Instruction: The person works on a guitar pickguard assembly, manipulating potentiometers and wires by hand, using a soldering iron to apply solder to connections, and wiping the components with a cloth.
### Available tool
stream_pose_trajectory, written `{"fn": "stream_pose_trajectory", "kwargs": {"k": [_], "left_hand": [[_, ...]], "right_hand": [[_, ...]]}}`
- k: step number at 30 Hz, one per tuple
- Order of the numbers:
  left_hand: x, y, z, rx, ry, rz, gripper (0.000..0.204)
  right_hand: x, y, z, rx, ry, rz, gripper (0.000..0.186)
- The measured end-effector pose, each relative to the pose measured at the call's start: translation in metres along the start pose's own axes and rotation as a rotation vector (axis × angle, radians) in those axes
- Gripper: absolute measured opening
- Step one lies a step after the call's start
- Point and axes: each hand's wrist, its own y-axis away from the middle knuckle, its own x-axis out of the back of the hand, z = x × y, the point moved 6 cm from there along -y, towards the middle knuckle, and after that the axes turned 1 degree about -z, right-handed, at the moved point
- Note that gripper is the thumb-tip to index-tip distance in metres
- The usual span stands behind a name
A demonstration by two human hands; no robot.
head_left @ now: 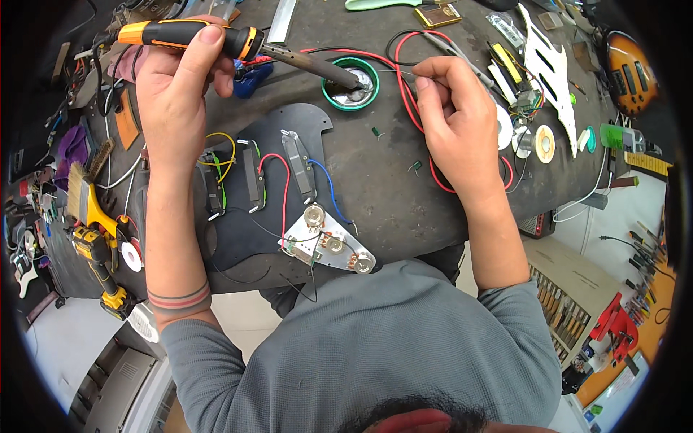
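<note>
My left hand [173, 101] grips a soldering iron [307, 63] by its orange and black handle. The iron's dark tip reaches into a round green tin [349, 108] with silvery, dark-stained contents. To the right, my right hand [462, 108] is closed, thumb and forefinger pinching a thin wire that runs toward the tin. Nearer to me lies a black guitar pickguard [271, 130] with three pickups [298, 166] and coloured leads. A silvery metal plate [339, 252] with three potentiometers and a switch lies at its lower edge. Two small green components [414, 167] rest between the tin and my right forearm.
Red and black cables [408, 97] loop behind my right hand. Further right are a white pickguard [552, 79], a solder spool [545, 144] and a sunburst guitar [628, 72]. A brush [83, 195] and a yellow drill [94, 249] sit at the left edge.
</note>
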Motion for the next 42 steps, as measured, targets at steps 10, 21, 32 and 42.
{"fn": "stream_pose_trajectory", "kwargs": {"k": [10,21,32,42], "left_hand": [[0.0,0.002,-0.004,0.03,-0.056,-0.014,0.03],[0.005,0.0,-0.005,0.013,-0.045,-0.02,0.029],[0.007,-0.001,-0.006,0.022,-0.028,-0.013,0.028],[0.004,-0.002,-0.006,0.03,-0.008,0.01,0.03]], "right_hand": [[0.0,-0.001,-0.001,-0.026,-0.026,0.004,0.006],[0.001,-0.001,0.002,-0.045,-0.053,0.021,0.006],[0.002,-0.002,0.002,0.004,-0.061,0.033,0.005],[0.003,-0.001,0.003,0.013,-0.057,0.035,0.005]]}}
